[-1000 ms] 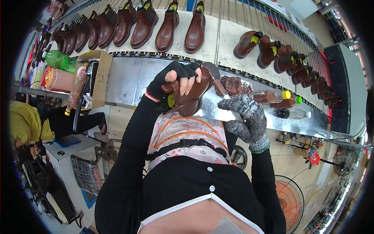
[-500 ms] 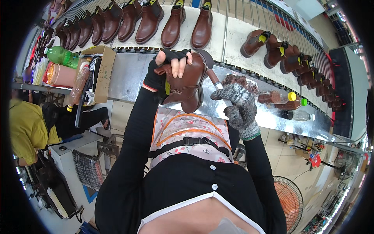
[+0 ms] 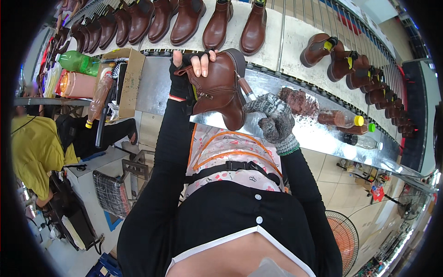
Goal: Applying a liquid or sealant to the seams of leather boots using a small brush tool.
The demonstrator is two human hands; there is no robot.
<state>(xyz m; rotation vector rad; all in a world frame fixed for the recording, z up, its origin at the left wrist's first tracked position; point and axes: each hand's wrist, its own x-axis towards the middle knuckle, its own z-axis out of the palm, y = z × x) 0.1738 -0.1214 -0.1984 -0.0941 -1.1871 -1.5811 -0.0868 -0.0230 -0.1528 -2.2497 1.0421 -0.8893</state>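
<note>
My left hand (image 3: 199,64), in a black fingerless glove, grips a brown leather ankle boot (image 3: 214,87). The boot hangs toe down over the bench edge, its side zip showing and its sole facing right. A slim pen-like tool (image 3: 246,88), brown toward its tip and pale lower down, is held in my right hand (image 3: 274,117), which wears a grey knitted glove. The tool's tip is at the sole edge near the heel; whether it touches I cannot tell. The right fingers are closed around its lower end, which they hide.
Finished-looking brown boots (image 3: 187,23) line the roller conveyor beyond the metal bench (image 3: 154,87). Brown-stained cloth or sponge (image 3: 299,102) lies right of my glove, beside several bottles (image 3: 339,118). A cardboard box (image 3: 133,78) stands left. Another person (image 3: 39,152) sits far left.
The boot has shifted left and turned slightly, so more of its zip shows. My right hand has followed with the tool, still by the sole edge. The whole view has swung a little.
</note>
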